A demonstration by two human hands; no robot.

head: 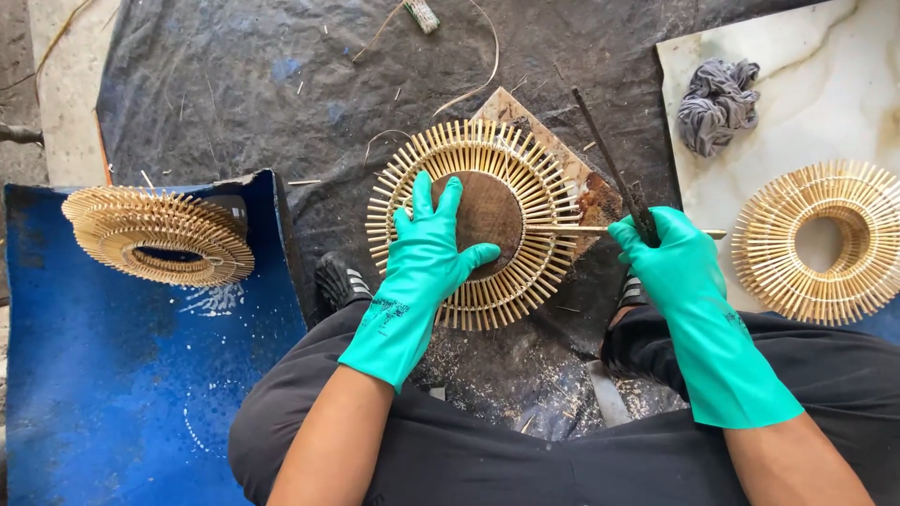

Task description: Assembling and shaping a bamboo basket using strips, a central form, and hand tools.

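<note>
Big round stick ring [473,225] flat on the dark tarp [234,84], dead centre. Left hand [431,248] spread open, palm pressing its wooden core. Right hand [670,258] just off the ring's right edge, fist closed around a dark rod [609,159] angled up-left. One loose stick [581,228] lying sideways, pointing from rim toward that fist.

We see the floor covered by a dark plastic sheet [234,84], strewn with slivers and sawdust. In the middle a wooden board [586,192] lies on it, bearing a round ring of bamboo sticks [544,192]. At left lies a blue curved panel [112,375]; far right, a pale marble slab [825,103] carries a crumpled grey rag [717,101].
</note>
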